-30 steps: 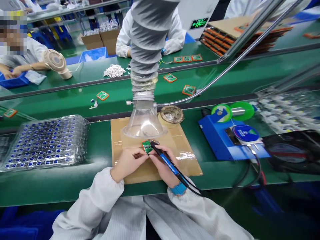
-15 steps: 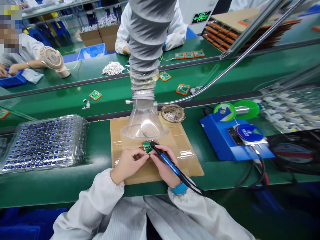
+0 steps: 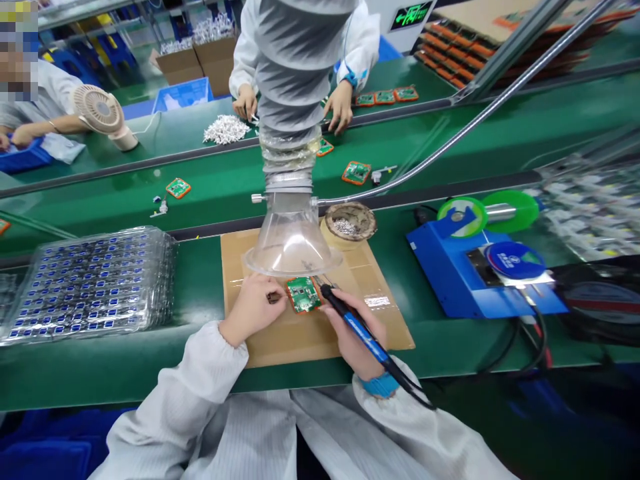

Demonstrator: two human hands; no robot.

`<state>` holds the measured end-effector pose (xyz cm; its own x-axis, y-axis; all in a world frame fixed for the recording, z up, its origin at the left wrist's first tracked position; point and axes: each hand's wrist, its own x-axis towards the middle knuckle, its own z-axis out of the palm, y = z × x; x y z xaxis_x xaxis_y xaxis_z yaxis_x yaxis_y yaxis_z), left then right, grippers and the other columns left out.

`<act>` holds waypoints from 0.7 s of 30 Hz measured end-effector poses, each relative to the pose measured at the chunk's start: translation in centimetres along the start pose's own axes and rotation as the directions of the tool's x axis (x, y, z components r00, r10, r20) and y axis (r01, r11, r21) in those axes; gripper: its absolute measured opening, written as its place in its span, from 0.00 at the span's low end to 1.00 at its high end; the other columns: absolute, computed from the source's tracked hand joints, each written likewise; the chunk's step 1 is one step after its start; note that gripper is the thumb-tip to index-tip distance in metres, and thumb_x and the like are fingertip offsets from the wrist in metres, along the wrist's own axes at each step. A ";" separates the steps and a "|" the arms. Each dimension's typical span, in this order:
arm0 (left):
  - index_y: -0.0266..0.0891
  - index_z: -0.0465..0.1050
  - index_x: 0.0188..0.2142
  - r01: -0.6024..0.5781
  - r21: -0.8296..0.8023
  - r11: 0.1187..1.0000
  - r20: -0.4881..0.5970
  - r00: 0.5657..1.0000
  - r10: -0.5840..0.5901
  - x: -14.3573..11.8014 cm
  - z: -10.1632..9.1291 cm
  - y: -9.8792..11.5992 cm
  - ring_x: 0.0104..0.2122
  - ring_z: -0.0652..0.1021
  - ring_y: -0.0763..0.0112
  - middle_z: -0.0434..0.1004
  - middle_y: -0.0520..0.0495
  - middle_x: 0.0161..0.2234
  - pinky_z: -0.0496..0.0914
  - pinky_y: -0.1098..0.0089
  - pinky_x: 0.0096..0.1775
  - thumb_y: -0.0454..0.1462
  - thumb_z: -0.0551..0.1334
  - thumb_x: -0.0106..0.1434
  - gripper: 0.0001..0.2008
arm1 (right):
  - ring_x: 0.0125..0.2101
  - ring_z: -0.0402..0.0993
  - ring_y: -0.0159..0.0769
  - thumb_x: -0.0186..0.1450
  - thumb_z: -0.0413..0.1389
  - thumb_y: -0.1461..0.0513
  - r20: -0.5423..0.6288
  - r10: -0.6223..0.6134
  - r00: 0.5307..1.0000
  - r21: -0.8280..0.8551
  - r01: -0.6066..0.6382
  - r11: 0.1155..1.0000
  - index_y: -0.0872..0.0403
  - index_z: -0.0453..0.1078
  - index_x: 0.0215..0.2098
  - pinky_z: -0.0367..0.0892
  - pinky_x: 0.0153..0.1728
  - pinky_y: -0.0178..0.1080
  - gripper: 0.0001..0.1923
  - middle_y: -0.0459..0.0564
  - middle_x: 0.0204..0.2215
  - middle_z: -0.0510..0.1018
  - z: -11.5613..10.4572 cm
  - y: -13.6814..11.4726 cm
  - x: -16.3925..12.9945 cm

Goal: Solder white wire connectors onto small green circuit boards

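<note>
now flat – circuit board [image 3: 303,294], its solder joints unreadable.

Green bench [image 3: 150,373]: cardboard mat [image 3: 300,340], component trays [image 3: 90,283], blue station [image 3: 465,280].

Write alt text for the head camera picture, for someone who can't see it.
A person's left hand steadies a small green circuit board on a cardboard mat while the right hand holds a blue soldering iron beside it, under a clear fume hood.

Left hand [image 3: 253,308]: we steadied the green circuit board [image 3: 303,294] on the cardboard mat [image 3: 300,340].
Right hand [image 3: 357,333]: we gripped the soldering iron [image 3: 363,330].
</note>
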<state>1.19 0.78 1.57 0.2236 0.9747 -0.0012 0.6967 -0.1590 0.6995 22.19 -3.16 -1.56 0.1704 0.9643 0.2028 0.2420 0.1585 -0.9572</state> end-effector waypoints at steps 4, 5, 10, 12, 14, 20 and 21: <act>0.40 0.78 0.25 -0.017 0.040 0.999 0.044 0.999 0.015 0.6 0.1 -0.6 0.32 0.76 0.66 0.79 0.50 0.28 0.69 0.62 0.44 0.28 0.63 0.59 0.09 | 0.39 0.84 0.44 0.69 0.60 0.55 -0.019 -0.051 0.999 -0.076 0.050 0.996 0.48 0.78 0.45 0.80 0.42 0.47 0.10 0.53 0.40 0.85 -2.1 0.9 -0.8; 0.40 0.78 0.25 -0.022 0.036 0.999 0.058 0.998 0.020 0.6 0.0 -0.6 0.31 0.76 0.66 0.79 0.50 0.27 0.69 0.63 0.43 0.28 0.63 0.59 0.09 | 0.37 0.84 0.43 0.69 0.60 0.55 -0.020 -0.061 0.998 -0.073 0.059 0.996 0.49 0.78 0.43 0.80 0.40 0.46 0.09 0.52 0.37 0.84 -2.4 1.0 -1.0; 0.39 0.77 0.24 0.018 -0.043 0.999 0.116 0.993 -0.012 0.8 -0.1 -0.7 0.28 0.74 0.69 0.78 0.51 0.25 0.68 0.66 0.37 0.29 0.61 0.59 0.10 | 0.32 0.82 0.41 0.67 0.61 0.56 0.045 -0.114 0.992 -0.060 0.116 0.991 0.49 0.77 0.38 0.78 0.34 0.43 0.05 0.50 0.31 0.83 -2.2 0.5 -1.2; 0.39 0.77 0.24 0.048 -0.065 0.997 0.134 0.990 -0.039 0.8 -0.1 -0.7 0.27 0.74 0.69 0.78 0.51 0.25 0.68 0.66 0.36 0.29 0.61 0.59 0.09 | 0.32 0.82 0.41 0.67 0.61 0.57 0.054 -0.140 0.989 -0.073 0.143 0.987 0.48 0.77 0.38 0.78 0.34 0.43 0.04 0.50 0.32 0.84 -1.9 0.2 -0.9; 0.39 0.77 0.24 0.067 -0.076 0.995 0.142 0.988 -0.056 0.9 -0.1 -0.8 0.27 0.74 0.69 0.79 0.50 0.25 0.68 0.66 0.36 0.29 0.61 0.59 0.09 | 0.32 0.83 0.42 0.66 0.61 0.58 0.058 -0.145 0.988 -0.096 0.150 0.984 0.48 0.76 0.38 0.78 0.34 0.43 0.04 0.50 0.32 0.84 -1.7 0.0 -0.7; 0.39 0.77 0.25 0.089 -0.103 0.991 0.165 0.984 -0.071 1.1 -0.1 -0.9 0.29 0.76 0.67 0.80 0.49 0.27 0.70 0.66 0.38 0.30 0.61 0.59 0.09 | 0.33 0.83 0.41 0.65 0.61 0.61 0.097 -0.174 0.980 -0.130 0.186 0.974 0.48 0.76 0.38 0.77 0.35 0.42 0.03 0.50 0.33 0.84 -1.7 -0.1 -0.7; 0.39 0.77 0.24 0.089 -0.109 0.990 0.167 0.983 -0.070 1.1 -0.1 -0.9 0.29 0.76 0.68 0.80 0.49 0.27 0.70 0.66 0.38 0.30 0.61 0.59 0.09 | 0.33 0.83 0.41 0.65 0.61 0.61 0.097 -0.178 0.979 -0.135 0.190 0.972 0.48 0.75 0.38 0.77 0.35 0.41 0.02 0.49 0.32 0.84 -1.6 -0.1 -0.7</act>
<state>0.74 2.01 0.98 0.2850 0.9433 -0.1701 0.6355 -0.0531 0.7703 23.60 -4.23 -1.28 0.0310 0.9367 0.3489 0.3966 0.3089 -0.8645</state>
